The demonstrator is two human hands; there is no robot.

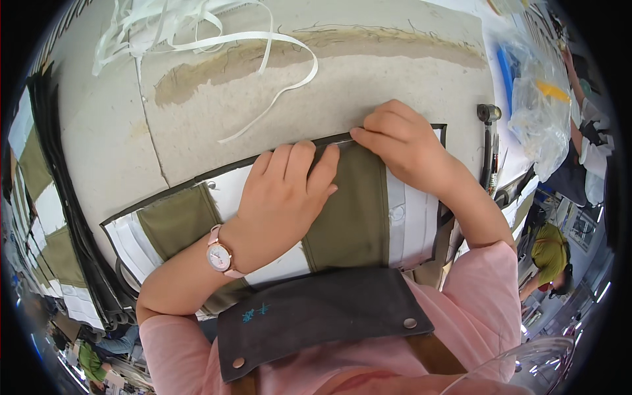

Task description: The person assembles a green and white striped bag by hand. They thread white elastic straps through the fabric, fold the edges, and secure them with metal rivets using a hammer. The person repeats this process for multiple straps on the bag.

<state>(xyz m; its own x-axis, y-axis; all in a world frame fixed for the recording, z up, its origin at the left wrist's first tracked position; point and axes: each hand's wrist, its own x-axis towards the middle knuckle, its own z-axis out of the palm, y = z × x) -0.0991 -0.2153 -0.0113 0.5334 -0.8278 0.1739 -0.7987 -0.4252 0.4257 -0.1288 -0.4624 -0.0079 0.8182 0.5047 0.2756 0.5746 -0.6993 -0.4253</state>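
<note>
Currently my left hand [286, 197] lies flat, palm down, fingers together and stretched out, on the olive and white fabric panel [349, 210]. It presses, not clamped on anything. My fingertips [315, 155] reach the panel's far edge, at the dark binding [230, 168] that runs along it.

My right hand [405, 141] sits just right of the left, at the same far edge. Fingers are curled and closed on the binding, pinching the edge near the panel's far right corner. The two hands nearly touch at the fingertips.

The panel lies across the near part of the beige worktable [368, 79], under both hands, running from the near left to the right. Olive patches alternate with white strips. Its near edge goes under my dark apron bib [316, 316].

Pink watch [219, 255] on my left wrist, face up.

Far left on the table: a loose tangle of white strapping [197, 33], well apart from both hands. A brownish stain [329, 46] crosses the table beyond the panel.

Left of the table hangs a stack of similar olive and white panels [49, 230]. Right of my right hand, a metal tool [488, 131] at the table edge, and clear plastic bags [540, 105] further right.
</note>
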